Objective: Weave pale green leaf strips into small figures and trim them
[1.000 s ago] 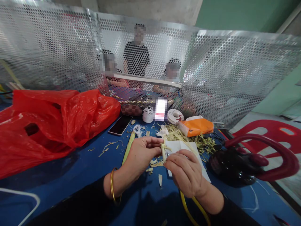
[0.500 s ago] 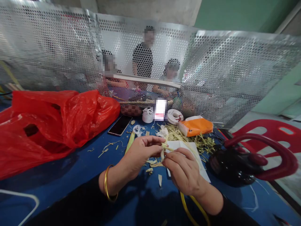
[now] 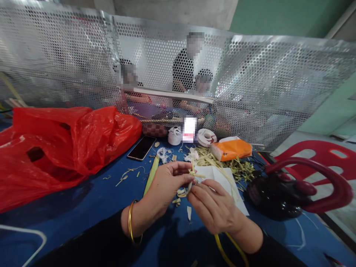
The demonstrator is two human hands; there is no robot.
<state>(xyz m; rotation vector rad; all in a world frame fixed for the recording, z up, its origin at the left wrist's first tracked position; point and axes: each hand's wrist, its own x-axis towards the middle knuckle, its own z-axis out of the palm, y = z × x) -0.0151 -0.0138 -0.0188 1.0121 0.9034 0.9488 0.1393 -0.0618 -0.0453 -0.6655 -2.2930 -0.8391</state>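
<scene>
Pale yellow-green plant-leaf strips (image 3: 193, 172), crossed over one another, are held up in front of me. My left hand (image 3: 164, 183), with a gold bangle (image 3: 130, 222) on its wrist, pinches them between thumb and fingers. Just below and to the right, my right hand (image 3: 213, 204) is closed on the lower end of the strips, its fingertips partly hidden. Beneath both hands, small cut pieces (image 3: 182, 193) lie on the blue table (image 3: 108, 222). Behind my left hand is a longer green leaf (image 3: 152, 174). A yellow loop (image 3: 222, 248) shows under my right wrist.
Red plastic bag (image 3: 69, 141) at left, phone (image 3: 141, 148), white string ball (image 3: 175, 136), tape roll (image 3: 207, 137), orange packet (image 3: 232, 148), plant scraps (image 3: 239, 170), white paper (image 3: 215, 172). A black kettle (image 3: 275, 196) stands right. People sit and stand behind the perforated screen (image 3: 250, 81).
The strips have tilted slightly, and my right hand has shifted a little left and down along them. My left hand still pinches them. Behind the screen, the standing person has moved right.
</scene>
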